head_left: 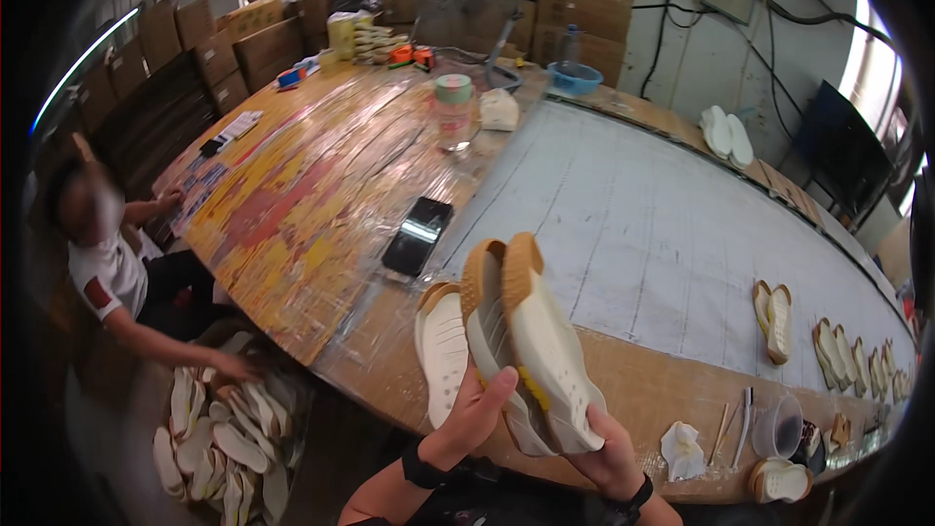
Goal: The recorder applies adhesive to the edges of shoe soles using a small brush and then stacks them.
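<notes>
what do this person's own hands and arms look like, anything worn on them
The left hand and right hand are ungloved. A broad black band circles the left wrist and a black strap the right one. The visible forearms are mostly bare; a dark edge low on the left one may be a sleeve, but I can't tell.

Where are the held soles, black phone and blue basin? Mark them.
Held soles [547, 339], head view: white surface of the rightmost.
Black phone [417, 238], head view: its screen.
Blue basin [577, 86], head view: its outer wall.
</notes>
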`<action>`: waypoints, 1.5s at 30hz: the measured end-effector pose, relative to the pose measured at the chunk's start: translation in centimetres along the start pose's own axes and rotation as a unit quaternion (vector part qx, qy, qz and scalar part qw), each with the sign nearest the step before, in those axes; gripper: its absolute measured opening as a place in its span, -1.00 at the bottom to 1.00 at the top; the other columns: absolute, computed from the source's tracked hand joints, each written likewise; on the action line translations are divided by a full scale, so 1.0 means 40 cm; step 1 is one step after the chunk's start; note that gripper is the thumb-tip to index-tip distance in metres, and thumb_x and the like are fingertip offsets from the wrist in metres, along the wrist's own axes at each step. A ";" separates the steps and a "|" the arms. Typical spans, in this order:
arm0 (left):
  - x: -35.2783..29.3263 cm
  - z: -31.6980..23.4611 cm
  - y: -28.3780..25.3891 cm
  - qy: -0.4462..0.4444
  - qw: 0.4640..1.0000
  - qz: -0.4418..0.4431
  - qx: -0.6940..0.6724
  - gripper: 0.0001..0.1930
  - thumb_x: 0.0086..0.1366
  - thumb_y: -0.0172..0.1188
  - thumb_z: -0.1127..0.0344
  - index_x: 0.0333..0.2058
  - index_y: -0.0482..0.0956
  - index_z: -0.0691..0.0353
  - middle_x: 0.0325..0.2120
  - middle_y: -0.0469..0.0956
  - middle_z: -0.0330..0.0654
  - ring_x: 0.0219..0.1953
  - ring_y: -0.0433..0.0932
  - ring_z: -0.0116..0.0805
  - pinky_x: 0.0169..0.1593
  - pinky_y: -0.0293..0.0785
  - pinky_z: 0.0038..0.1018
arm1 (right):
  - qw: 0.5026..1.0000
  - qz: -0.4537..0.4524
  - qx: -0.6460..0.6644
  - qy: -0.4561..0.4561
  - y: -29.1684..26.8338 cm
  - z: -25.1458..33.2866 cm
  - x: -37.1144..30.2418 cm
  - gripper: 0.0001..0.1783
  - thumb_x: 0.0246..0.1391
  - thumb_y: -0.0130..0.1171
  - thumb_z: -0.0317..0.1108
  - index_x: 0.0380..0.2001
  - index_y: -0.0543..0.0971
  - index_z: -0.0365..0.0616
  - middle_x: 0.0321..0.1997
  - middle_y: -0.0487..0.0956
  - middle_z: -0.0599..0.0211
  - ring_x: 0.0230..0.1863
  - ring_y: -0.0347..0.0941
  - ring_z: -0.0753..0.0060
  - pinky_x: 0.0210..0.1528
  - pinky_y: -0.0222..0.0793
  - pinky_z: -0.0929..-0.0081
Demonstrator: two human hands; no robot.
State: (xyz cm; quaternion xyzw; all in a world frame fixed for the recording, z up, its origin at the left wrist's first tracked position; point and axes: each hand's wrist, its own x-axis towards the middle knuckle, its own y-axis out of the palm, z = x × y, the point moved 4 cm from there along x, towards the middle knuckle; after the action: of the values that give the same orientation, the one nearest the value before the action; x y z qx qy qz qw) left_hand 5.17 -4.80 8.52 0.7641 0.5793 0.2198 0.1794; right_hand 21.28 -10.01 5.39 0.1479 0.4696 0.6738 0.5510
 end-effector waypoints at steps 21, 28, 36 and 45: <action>-0.094 -0.017 0.072 0.053 0.968 0.078 0.231 -0.24 0.17 0.12 0.23 0.21 -0.11 0.31 0.20 -0.04 0.09 0.24 -0.01 -0.09 0.22 -0.06 -0.35 | 0.944 0.029 -0.254 -0.207 0.082 0.001 0.013 0.16 -0.28 0.22 0.29 0.19 -0.02 -0.30 0.21 0.11 0.17 0.22 0.04 0.30 0.21 -0.03 0.39; -0.106 -0.028 0.089 0.087 0.960 0.074 0.256 -0.28 0.18 0.09 0.19 0.20 -0.06 0.35 0.19 -0.06 0.16 0.24 -0.02 -0.02 0.21 -0.04 -0.32 | 0.955 0.003 -0.219 -0.201 0.123 0.009 0.002 0.06 -0.27 0.24 0.08 0.17 0.02 -0.35 0.16 0.19 0.15 0.19 0.10 0.34 0.19 -0.01 0.44; -0.056 0.016 0.031 -0.061 0.978 0.083 0.182 -0.32 0.30 -0.11 0.12 0.21 -0.19 0.37 0.19 -0.02 0.09 0.22 0.03 -0.15 0.20 -0.03 -0.39 | 0.973 -0.015 -0.187 -0.132 0.082 -0.015 0.071 -0.30 0.06 0.02 -0.20 0.18 0.04 -0.30 0.12 0.26 0.20 0.14 0.17 0.41 0.16 0.07 0.47; -0.044 0.091 -0.017 -0.138 0.984 0.033 0.109 -0.42 0.32 -0.20 0.25 0.22 -0.20 0.24 0.16 0.06 -0.05 0.19 0.11 -0.24 0.22 0.05 -0.36 | 0.987 -0.008 -0.102 -0.126 -0.016 0.037 0.087 -0.53 0.13 -0.06 -0.43 0.11 0.17 -0.24 -0.01 0.40 0.25 -0.02 0.35 0.44 -0.02 0.35 0.44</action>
State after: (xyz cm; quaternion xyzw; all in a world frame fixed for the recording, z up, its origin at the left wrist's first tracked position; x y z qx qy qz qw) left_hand 6.20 -6.37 4.89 0.8210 0.5435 0.0538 0.1661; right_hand 21.48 -6.27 4.53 0.1705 0.3260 0.6896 0.6238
